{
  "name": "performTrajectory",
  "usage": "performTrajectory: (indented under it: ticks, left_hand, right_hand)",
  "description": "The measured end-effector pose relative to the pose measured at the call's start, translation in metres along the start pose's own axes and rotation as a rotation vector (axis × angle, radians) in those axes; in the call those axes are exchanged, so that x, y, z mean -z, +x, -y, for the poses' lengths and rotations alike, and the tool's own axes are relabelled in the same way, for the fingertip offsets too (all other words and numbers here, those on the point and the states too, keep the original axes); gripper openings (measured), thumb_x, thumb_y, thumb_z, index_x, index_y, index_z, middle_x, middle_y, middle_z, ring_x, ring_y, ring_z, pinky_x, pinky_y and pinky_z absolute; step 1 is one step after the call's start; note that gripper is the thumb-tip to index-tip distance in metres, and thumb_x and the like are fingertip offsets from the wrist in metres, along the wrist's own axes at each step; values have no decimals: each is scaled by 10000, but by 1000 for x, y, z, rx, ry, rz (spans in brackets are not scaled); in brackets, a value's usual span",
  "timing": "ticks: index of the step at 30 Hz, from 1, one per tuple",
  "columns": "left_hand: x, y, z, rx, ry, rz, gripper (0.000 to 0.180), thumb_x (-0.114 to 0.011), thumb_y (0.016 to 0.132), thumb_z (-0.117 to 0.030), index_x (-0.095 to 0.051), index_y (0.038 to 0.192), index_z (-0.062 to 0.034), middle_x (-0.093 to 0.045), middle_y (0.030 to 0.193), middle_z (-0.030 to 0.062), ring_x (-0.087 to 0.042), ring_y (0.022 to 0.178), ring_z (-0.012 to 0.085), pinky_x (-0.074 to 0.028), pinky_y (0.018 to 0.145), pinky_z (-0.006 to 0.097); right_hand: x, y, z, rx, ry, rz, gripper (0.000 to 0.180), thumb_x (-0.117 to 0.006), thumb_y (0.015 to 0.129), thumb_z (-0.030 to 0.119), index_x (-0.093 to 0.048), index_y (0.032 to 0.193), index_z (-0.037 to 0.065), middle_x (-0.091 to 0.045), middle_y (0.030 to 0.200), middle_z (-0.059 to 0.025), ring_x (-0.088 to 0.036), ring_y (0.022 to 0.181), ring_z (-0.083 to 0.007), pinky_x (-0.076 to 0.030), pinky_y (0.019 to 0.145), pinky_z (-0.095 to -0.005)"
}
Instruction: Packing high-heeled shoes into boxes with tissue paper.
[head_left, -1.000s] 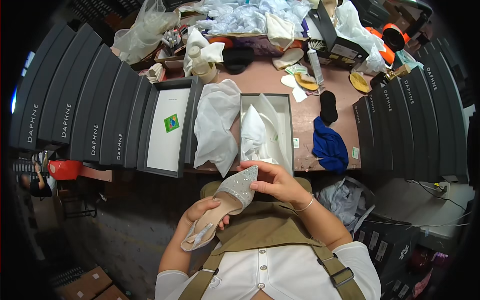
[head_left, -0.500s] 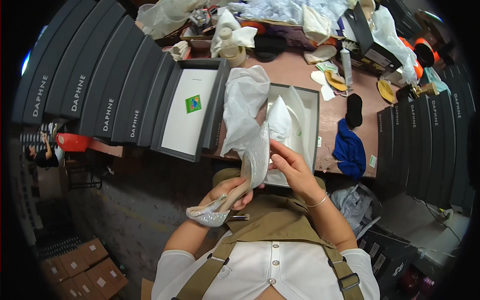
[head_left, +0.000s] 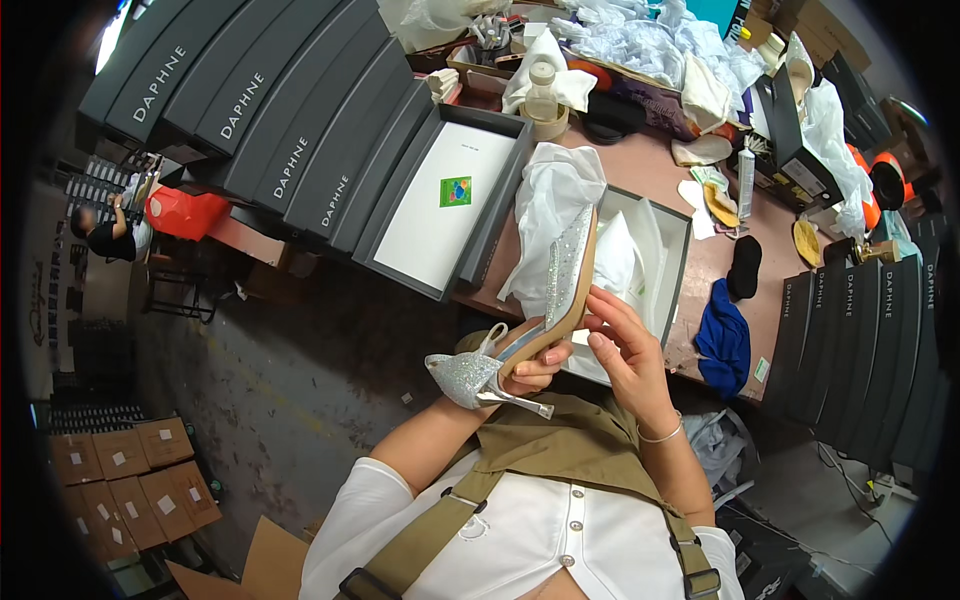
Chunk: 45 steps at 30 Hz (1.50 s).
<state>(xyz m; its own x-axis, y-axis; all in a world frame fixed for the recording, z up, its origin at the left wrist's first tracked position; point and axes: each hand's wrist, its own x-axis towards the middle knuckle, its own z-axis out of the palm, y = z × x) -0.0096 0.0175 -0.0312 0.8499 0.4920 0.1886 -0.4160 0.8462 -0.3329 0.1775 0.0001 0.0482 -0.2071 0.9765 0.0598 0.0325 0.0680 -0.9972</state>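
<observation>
A silver glitter high-heeled shoe [head_left: 567, 268] is tilted in front of me, toe up and away, its tan sole turned to the right. My left hand [head_left: 537, 369] is closed around its middle from below, between the heel and the forefoot. The slim metallic heel points down to the right. My right hand [head_left: 632, 362] has its fingers spread beside the sole's edge; the fingertips are close to it, and contact cannot be made out. Behind the shoe stands crumpled white tissue paper [head_left: 553, 185]. An open grey shoebox [head_left: 682, 250] holds more white paper and a white wrapped bundle.
A grey box lid or tray [head_left: 415, 215] with a green sticker leans at left against a row of dark shoeboxes [head_left: 300, 120]. More boxes [head_left: 850, 350] stand at right. A blue cloth [head_left: 722, 340] and a black pad [head_left: 744, 267] lie on the table.
The shoe has rolled in my left hand, so its sole now shows on the right. My right fingers have spread out. The whole view has swung to the left.
</observation>
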Motion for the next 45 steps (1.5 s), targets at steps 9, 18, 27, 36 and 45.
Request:
performTrajectory:
  ticks: [9,18,27,36,45]
  left_hand:
    - [-19,13,11,-144,7,-139,510,-347,1019,-191,-196,1441,53,-496,899,173,-534,510,169,-438,419,260]
    - [-20,24,0,-683,1965,-482,632,-584,919,-338,-354,1385,22,-429,1287,206,-465,1114,294,-437,902,397]
    - [-81,33,58,-690,1639,-405,620,-524,884,-81,-272,1440,28,-373,1437,208,-387,1315,292,-274,1103,432]
    - [-98,84,27,-379,1401,-431,429,-387,885,-71,-421,1285,80,-558,1200,195,-606,1035,238,-515,874,367]
    - [-95,80,8,-136,973,-504,260,-530,941,-124,-499,1142,38,-620,973,161,-659,841,238,-558,755,353]
  right_hand:
    - [9,-15,36,251,-359,14,394,-681,825,165,-598,1182,21,-570,1248,-146,-565,1081,-285,-435,926,-360]
    - [8,-9,59,348,-422,38,149,-667,826,42,-655,967,-2,-643,864,-96,-618,729,-214,-479,645,-295]
    - [26,-3,69,319,-112,-84,123,-607,900,81,-678,954,-4,-639,839,-88,-585,737,-177,-455,665,-277]
    - [154,56,19,-27,-562,-530,383,-605,899,266,-562,1133,-34,-585,1072,-209,-580,971,-320,-458,859,-400]
    - [285,52,-164,-151,-1034,-770,393,-583,837,139,-500,1192,-10,-519,1165,-239,-515,1077,-392,-429,915,-448]
